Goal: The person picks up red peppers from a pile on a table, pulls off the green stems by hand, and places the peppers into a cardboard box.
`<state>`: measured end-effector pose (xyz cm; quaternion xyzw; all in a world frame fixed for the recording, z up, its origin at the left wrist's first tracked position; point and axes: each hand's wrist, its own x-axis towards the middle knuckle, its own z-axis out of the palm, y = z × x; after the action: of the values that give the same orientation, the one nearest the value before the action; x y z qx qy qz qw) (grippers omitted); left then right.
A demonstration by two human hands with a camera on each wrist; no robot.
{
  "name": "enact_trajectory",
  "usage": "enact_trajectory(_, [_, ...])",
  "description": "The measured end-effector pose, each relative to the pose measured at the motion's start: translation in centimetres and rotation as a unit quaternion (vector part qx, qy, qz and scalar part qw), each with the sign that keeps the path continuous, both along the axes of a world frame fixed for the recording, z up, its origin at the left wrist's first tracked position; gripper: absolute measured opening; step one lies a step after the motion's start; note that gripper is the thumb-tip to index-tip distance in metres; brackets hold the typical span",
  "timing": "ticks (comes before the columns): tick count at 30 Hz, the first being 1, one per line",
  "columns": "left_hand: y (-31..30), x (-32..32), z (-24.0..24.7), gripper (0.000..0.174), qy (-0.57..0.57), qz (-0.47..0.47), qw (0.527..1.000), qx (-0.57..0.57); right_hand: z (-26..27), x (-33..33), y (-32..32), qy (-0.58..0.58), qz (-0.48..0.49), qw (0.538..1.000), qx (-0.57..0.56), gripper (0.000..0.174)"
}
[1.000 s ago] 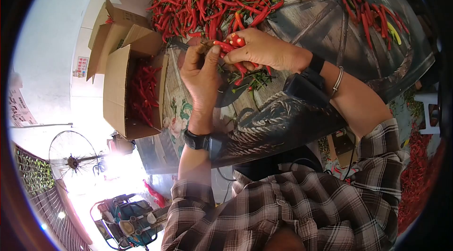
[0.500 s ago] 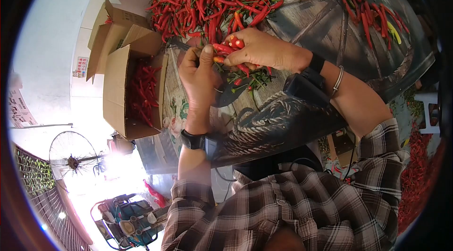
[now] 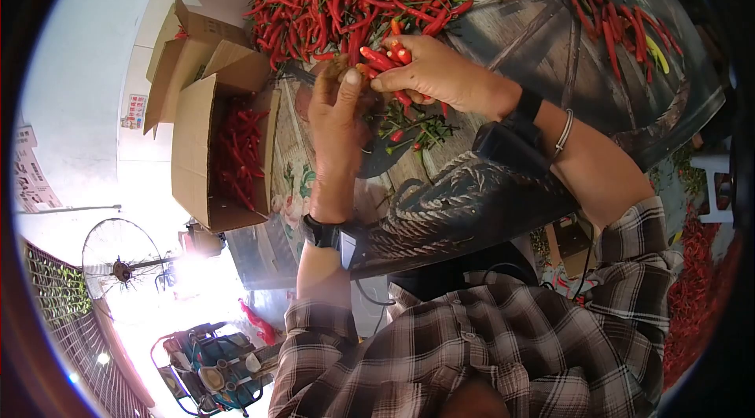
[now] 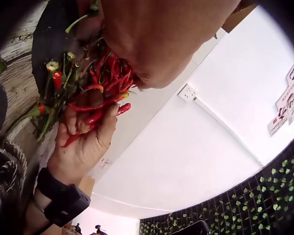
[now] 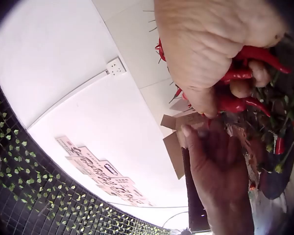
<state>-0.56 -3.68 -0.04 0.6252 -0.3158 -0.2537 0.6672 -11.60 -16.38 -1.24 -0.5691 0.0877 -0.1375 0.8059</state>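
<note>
My right hand [image 3: 448, 76] holds a small bunch of red chili peppers [image 3: 382, 58], their pale stemless ends showing beyond the fingers. One chili with a yellow-orange end [image 4: 121, 96] juts out of that bunch beside the right thumb. Close in front of it is my left hand [image 3: 336, 119], thumb raised at the pepper ends and forefinger blurred. In the right wrist view the left fingers [image 5: 225, 147] curl in shadow; I cannot tell whether they pinch a stem. Cut green stems [image 3: 429, 131] lie on the table below the hands.
A big heap of red chilies [image 3: 354, 1] covers the table's far side. To the left stands an open cardboard box [image 3: 193, 154] with chilies [image 3: 240, 150] inside. A smaller group of chilies [image 3: 613, 29], one yellow-green, lies at the far right.
My left hand has shifted slightly, its fingers moving at the pepper ends. The bunch in my right hand has been rearranged a little, while the right arm stays almost in place.
</note>
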Motion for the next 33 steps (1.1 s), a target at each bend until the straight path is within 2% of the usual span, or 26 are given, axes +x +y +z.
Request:
enact_trajectory(1, [-0.1,-0.3,0.1,0.045,0.032,-0.041,0.999,-0.007,0.1,0.0,0.1,-0.008,-0.017,1.000,0.002,0.033])
enact_trajectory(2, [0.0,-0.1,-0.2,0.045,0.032,-0.041,0.999,-0.007,0.0,0.1,0.1,-0.008,-0.017,1.000,0.003,0.033])
enact_trajectory(4, [0.0,0.4,-0.8,0.049,0.007,-0.156,0.986,0.055,-0.4,0.5,0.2,-0.027,-0.063,0.995,-0.075,0.039])
enact_trajectory(8, [-0.1,-0.6,-0.5,0.048,0.040,-0.142,0.988,0.035,-0.5,0.5,0.5,-0.055,-0.086,0.991,-0.088,0.036])
enact_trajectory(10, [-0.2,-0.7,-0.3,0.051,0.113,-0.167,0.979,-0.018,0.1,0.2,0.6,-0.039,-0.077,0.988,-0.126,0.028])
enact_trajectory(11, [-0.3,-0.8,-0.4,0.051,0.113,-0.165,0.980,-0.021,-0.1,0.3,0.7,-0.039,-0.074,0.988,-0.128,0.028])
enact_trajectory(13, [-0.4,-1.2,-0.6,0.060,0.149,-0.190,0.969,-0.047,-0.5,0.6,1.0,-0.044,-0.128,0.960,-0.244,0.027])
enact_trajectory(14, [-0.5,-1.6,-0.7,0.060,0.148,-0.188,0.970,-0.049,-0.7,0.5,1.2,-0.045,-0.125,0.960,-0.245,0.027])
enact_trajectory(16, [-0.6,-2.2,-0.9,0.066,0.152,-0.194,0.967,-0.063,-0.6,0.3,1.6,-0.073,-0.180,0.937,-0.290,0.024])
enact_trajectory(20, [-0.4,-2.2,-0.9,0.068,0.201,-0.187,0.959,-0.067,0.1,0.2,2.3,-0.050,-0.158,0.929,-0.331,0.023])
enact_trajectory(26, [-0.4,-2.5,-1.0,0.052,0.238,-0.155,0.956,-0.074,0.4,-0.2,2.8,-0.068,-0.143,0.918,-0.364,0.033])
enact_trajectory(28, [-0.5,-2.6,-0.8,0.040,0.255,-0.146,0.952,-0.090,0.8,-0.3,3.2,0.008,-0.140,0.899,-0.415,0.052])
enact_trajectory(33, [-0.4,-2.6,-1.1,0.034,0.267,-0.115,0.952,-0.095,1.0,-0.3,3.4,-0.044,-0.138,0.894,-0.424,0.056])
